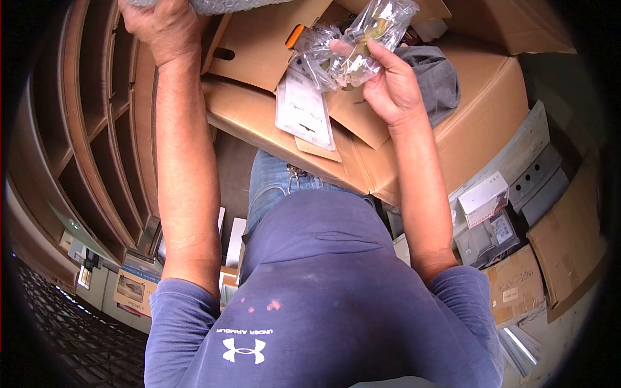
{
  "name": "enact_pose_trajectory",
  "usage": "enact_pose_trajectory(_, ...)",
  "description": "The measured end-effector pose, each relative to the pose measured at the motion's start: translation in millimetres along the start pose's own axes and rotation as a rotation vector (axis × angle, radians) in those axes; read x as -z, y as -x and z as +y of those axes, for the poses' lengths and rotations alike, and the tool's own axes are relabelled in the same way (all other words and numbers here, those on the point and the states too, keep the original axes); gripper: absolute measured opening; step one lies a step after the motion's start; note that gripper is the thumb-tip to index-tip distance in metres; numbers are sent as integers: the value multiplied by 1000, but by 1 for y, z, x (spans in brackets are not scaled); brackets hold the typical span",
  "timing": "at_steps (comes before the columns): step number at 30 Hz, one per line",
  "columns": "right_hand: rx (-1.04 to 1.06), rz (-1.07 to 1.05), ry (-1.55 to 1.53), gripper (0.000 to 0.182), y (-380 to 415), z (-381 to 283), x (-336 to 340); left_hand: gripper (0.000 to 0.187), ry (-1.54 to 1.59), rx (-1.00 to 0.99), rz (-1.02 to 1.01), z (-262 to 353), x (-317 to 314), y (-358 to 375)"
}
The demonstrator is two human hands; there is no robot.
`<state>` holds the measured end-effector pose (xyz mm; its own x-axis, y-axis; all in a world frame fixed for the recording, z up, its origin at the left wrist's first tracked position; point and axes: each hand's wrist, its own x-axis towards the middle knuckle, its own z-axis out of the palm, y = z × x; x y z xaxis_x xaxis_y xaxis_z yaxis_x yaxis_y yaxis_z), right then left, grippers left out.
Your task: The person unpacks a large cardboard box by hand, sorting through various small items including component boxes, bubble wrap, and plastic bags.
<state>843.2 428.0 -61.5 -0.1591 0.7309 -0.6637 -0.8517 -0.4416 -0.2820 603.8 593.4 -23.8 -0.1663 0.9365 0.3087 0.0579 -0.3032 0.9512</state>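
At the upper left, my left hand [165, 29] is closed on a sheet of bubble wrap [236, 5], which runs along the top edge of the view. My right hand [396, 90] pinches a crinkled clear plastic bag [352, 68] between thumb and fingers. Inside the bag are small yellowish pieces, too blurred by the plastic to name. Below the bag, a white blister pack [304, 113] lies on a large cardboard box [479, 84]. An orange-ended item [295, 37] sticks out just left of the bag. Grey cloth [436, 81] lies beside my right wrist.
Wooden shelving [90, 123] stands close on my left. On the right are a white box [484, 199], a clear-windowed pack [501, 229] and a carton marked in pen [514, 284]. A brown carton with a hand slot [259, 48] rests ahead, between my arms.
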Motion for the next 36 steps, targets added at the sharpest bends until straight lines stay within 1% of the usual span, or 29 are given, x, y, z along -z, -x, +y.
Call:
enact_pose_trajectory(2,-32,-66,-126,37,-1,-1,1,52,-11,-11,-4,0,0,-2)
enact_pose_trajectory(3,-32,-66,-125,37,0,-1,2,52,-24,-22,-7,-1,0,-2)
enact_pose_trajectory(5,-10,-89,-97,43,1,-2,1,52,-19,-16,-6,-2,1,-3)
enact_pose_trajectory(6,-11,-88,-97,43,1,-2,0,51,-15,-9,-5,-3,1,-3)
enact_pose_trajectory(8,58,11,-16,42,1,1,-3,50,-8,5,-3,-4,3,-2)
enact_pose_trajectory(11,55,-24,48,39,-1,1,2,49,-5,23,0,-2,3,-1)
enact_pose_trajectory(15,84,5,124,40,-2,2,17,48,5,51,7,-2,3,0)
enact_pose_trajectory(17,135,90,228,35,2,1,4,48,-12,34,11,-4,4,-1)
enact_pose_trajectory(18,136,90,228,35,0,4,5,48,-29,17,14,-5,5,-1)
enact_pose_trajectory(20,127,326,287,34,-4,11,7,48,-41,-2,10,-6,5,-2)
enact_pose_trajectory(21,129,326,287,34,-4,13,8,48,-52,-20,8,-6,5,-3)
enact_pose_trajectory(24,112,347,252,34,-8,23,5,49,4,-8,6,-5,2,-2)
enact_pose_trajectory(27,165,525,220,31,-20,39,2,49,54,25,10,-3,0,0)
enact_pose_trajectory(28,168,526,218,31,-24,44,-4,49,56,24,8,-4,0,0)
enact_pose_trajectory(30,196,609,87,34,-38,52,-13,48,-37,9,6,-5,3,-1)
enact_pose_trajectory(31,146,666,70,37,-57,60,-1,48,-35,9,1,-6,4,-1)
enact_pose_trajectory(32,149,669,65,37,-72,67,-4,48,-41,-11,4,-8,5,-2)
enact_pose_trajectory(34,150,740,459,21,-92,76,-11,48,-43,-33,1,-8,3,-2)
enact_pose_trajectory(35,152,745,455,21,-98,72,-10,48,-3,-28,-15,-7,3,0)
enact_pose_trajectory(36,40,688,776,23,-105,66,-9,48,37,-25,-29,-5,3,0)
